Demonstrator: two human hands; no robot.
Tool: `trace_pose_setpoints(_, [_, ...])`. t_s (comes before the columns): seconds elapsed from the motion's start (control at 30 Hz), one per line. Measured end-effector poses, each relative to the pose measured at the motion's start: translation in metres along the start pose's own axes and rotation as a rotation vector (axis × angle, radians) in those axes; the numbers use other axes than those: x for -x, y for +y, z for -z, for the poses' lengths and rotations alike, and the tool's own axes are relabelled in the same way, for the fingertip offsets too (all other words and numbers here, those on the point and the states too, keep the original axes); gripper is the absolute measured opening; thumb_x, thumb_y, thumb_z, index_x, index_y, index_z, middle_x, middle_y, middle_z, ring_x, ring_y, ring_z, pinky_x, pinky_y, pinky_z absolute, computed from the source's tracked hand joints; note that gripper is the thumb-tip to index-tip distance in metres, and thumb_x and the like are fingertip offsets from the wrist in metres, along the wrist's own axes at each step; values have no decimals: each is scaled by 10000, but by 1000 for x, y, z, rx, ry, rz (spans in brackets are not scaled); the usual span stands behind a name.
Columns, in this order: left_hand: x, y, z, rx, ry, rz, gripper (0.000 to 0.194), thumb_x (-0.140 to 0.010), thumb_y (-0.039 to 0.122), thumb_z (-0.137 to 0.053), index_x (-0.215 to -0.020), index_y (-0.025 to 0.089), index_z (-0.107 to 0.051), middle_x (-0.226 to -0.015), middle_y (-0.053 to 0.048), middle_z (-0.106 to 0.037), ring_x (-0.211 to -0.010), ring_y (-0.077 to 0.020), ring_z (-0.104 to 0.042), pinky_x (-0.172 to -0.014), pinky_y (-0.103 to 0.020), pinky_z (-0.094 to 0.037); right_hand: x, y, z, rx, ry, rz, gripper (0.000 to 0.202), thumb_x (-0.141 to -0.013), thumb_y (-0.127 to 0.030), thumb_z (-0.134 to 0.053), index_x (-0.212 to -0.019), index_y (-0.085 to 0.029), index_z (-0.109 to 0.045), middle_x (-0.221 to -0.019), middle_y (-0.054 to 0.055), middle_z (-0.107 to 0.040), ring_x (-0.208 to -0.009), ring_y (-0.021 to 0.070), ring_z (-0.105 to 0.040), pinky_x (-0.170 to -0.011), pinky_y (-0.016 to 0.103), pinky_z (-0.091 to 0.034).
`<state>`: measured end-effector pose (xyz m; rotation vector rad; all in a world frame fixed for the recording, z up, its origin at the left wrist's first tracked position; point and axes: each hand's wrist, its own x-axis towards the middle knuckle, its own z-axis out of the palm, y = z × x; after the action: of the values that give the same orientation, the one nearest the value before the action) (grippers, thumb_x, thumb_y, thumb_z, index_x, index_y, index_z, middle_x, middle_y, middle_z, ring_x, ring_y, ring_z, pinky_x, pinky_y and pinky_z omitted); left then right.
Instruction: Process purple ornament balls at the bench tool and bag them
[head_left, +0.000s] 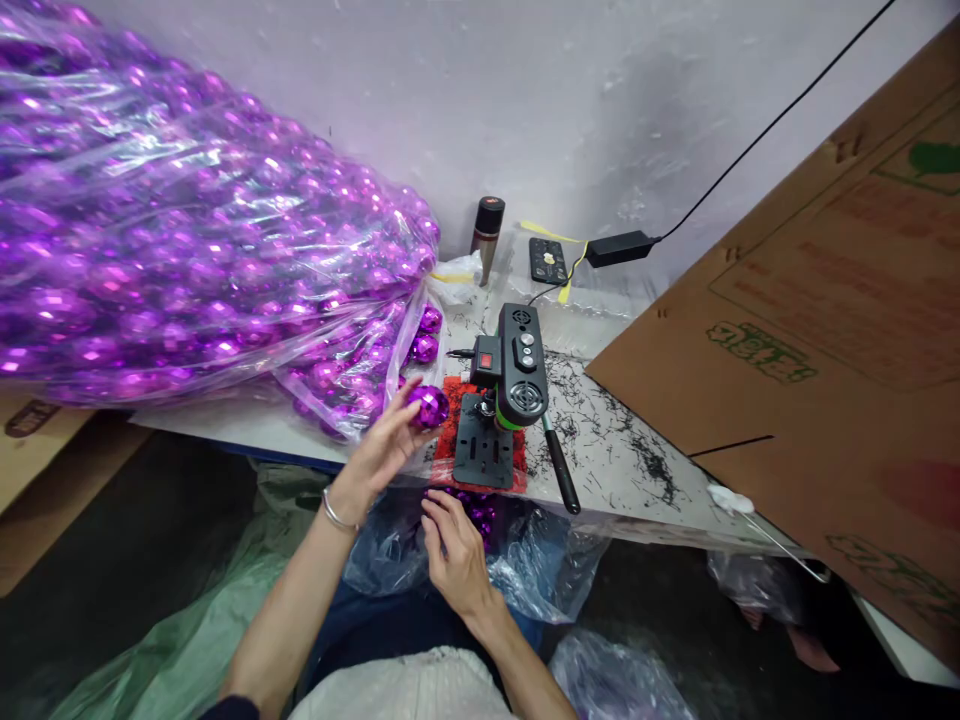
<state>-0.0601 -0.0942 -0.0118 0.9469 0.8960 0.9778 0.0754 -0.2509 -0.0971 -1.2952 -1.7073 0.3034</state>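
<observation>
My left hand (390, 440) has its fingers round a shiny purple disco ball ornament (430, 407), at the left edge of a black press-like machine (523, 370). The machine has a flat slotted base plate (482, 450), a red switch and a black-gripped lever (561, 470). Below the table's front edge, my right hand (455, 550) hovers with bent fingers over more purple balls (482, 515) in a clear plastic bag on the lap. Its fingertips are partly hidden, so whether it holds anything is unclear. Two loose balls (425, 347) lie at the mouth of the big bag.
A large clear bag of purple balls (187, 240) fills the left. Behind the machine are a dark bottle (487, 235), a black phone-like slab (547, 260) and a power adapter (621, 248). Black scraps (652, 465) litter the table; a cardboard box (810, 350) stands right.
</observation>
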Motion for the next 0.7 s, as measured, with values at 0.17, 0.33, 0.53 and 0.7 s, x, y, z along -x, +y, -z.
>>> trace_pose_setpoints(0.17, [18,-54,-25,120,39,67,471,-1005,486,-695,-1436,296,-673,-1417,-84,-753,-1278,-272,-750,-1096,-517,-653,11,8,7,21,-62,24,389,-1041,-127,-544,-1379,-219,-713,-1232,130,-813,-1147,214,-818,-974,346,-718])
trace_pose_setpoints(0.33, [0,-87,-41,-26,151,43,622,-931,544,-782,-1452,228,-653,-1377,-119,-776,-1264,-285,-759,-1144,-481,-603,29,13,14,63,-71,-26,356,-1056,-146,-520,-1334,-215,-733,-1180,120,-824,-1088,209,-830,-941,341,-727])
trace_pose_setpoints(0.53, [-9,-102,-50,-545,108,-218,659,-940,478,-797,-1509,197,-623,-1453,-166,-738,-1379,-342,-702,-1194,-515,-550,40,15,18,48,-41,-84,345,-1052,-125,-512,-1299,-204,-740,-1153,121,-820,-1057,201,-828,-904,316,-724])
trace_pose_setpoints(0.7, [-10,-113,-51,-860,67,-418,621,-962,456,-801,-1501,211,-615,-1483,-176,-705,-1412,-347,-670,-1202,-529,-537,36,18,23,46,-20,-106,371,-1054,-129,-515,-1333,-224,-741,-1157,110,-821,-1058,202,-826,-906,319,-722])
